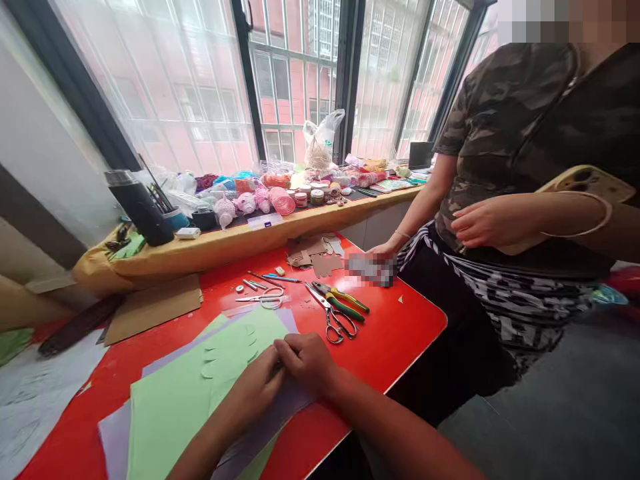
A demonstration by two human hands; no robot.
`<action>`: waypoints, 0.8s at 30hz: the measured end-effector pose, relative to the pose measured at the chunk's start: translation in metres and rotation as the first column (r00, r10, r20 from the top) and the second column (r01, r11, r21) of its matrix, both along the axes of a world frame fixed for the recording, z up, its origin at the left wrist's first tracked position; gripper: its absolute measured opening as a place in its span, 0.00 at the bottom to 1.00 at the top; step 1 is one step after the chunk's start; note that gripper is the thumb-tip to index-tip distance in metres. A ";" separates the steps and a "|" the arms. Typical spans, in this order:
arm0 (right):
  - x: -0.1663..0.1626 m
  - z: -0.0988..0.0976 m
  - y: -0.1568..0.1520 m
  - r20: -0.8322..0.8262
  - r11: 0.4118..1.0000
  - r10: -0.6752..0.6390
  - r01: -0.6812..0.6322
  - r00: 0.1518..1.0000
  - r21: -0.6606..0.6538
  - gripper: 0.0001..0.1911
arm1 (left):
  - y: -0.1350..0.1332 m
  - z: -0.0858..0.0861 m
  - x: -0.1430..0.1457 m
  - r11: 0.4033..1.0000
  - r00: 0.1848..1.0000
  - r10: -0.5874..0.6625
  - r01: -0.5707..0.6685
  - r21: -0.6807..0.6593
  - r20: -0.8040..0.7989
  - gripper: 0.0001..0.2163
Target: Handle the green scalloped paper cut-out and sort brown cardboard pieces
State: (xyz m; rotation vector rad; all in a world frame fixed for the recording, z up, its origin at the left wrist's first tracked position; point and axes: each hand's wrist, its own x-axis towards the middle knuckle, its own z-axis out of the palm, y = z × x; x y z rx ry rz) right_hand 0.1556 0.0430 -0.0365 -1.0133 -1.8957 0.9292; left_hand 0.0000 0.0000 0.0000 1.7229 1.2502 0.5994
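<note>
**Paper sheets (170, 400) lying near, bottle (140, 210) far left**

The sheets are lying on a table (400, 320); pliers (350, 300) and scissors (329, 309) are lying to their right, cardboard pieces (327, 265) behind. The bottle is standing on the sill (235, 245), left of yarn (283, 201).

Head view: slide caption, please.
Left hand and right hand meet over coloured paper, near scissors and pliers on a red table.

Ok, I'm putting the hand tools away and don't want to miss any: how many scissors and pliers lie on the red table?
Scissors: 2 (one white-handled pair, one metal-handled pair)
Pliers: 1 (green-and-yellow-handled pair)
Total: 3
</note>
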 end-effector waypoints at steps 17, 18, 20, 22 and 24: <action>0.069 0.012 0.025 0.268 0.989 -0.129 0.144 0.955 -0.039 0.25 | -0.011 -0.026 -0.093 0.867 0.909 0.225 -0.022 0.498 -0.351 0.17; 0.069 0.011 0.025 0.314 0.991 -0.123 0.134 0.941 -0.014 0.25 | -0.012 -0.030 -0.095 0.851 0.900 0.202 0.035 0.524 -0.387 0.17; 0.067 0.010 0.026 0.404 0.992 -0.123 0.112 0.906 0.051 0.24 | -0.016 -0.035 -0.098 0.827 0.876 0.173 0.118 0.549 -0.449 0.17; 0.062 0.008 0.029 0.478 0.989 -0.143 0.101 0.867 0.112 0.23 | -0.019 -0.039 -0.102 0.820 0.858 0.146 0.174 0.545 -0.493 0.18; 0.055 0.006 0.031 0.503 0.984 -0.164 0.106 0.848 0.142 0.23 | -0.022 -0.042 -0.102 0.823 0.845 0.123 0.206 0.530 -0.520 0.18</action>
